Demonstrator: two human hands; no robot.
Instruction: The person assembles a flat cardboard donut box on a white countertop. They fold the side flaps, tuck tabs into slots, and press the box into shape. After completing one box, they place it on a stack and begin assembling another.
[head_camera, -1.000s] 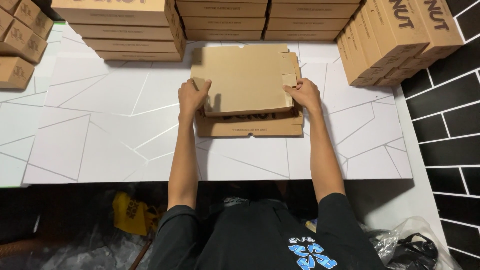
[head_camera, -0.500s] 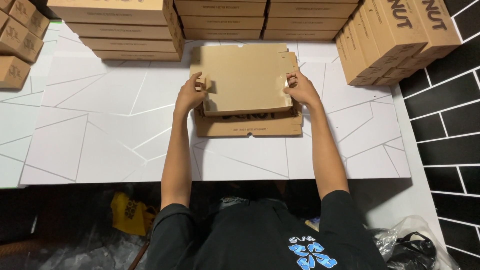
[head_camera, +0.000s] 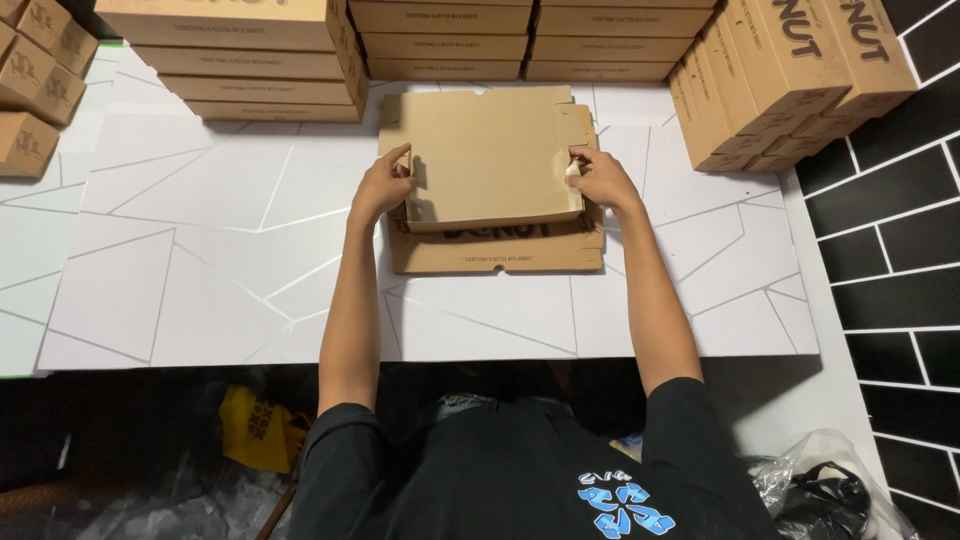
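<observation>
Both hands (head_camera: 385, 185) (head_camera: 600, 178) grip the cardboard box (head_camera: 485, 155) between them.

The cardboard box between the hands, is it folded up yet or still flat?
Partly folded: the cardboard box has its near wall raised, while the left hand and right hand grip its side flaps.

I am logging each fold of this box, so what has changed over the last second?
The left hand and right hand slid from the cardboard panel's near corners up along its side edges, and now pinch the side flaps. The panel's near edge has lifted off the flat cardboard sheets. The stacks of boxes and the white table are unchanged.
</observation>
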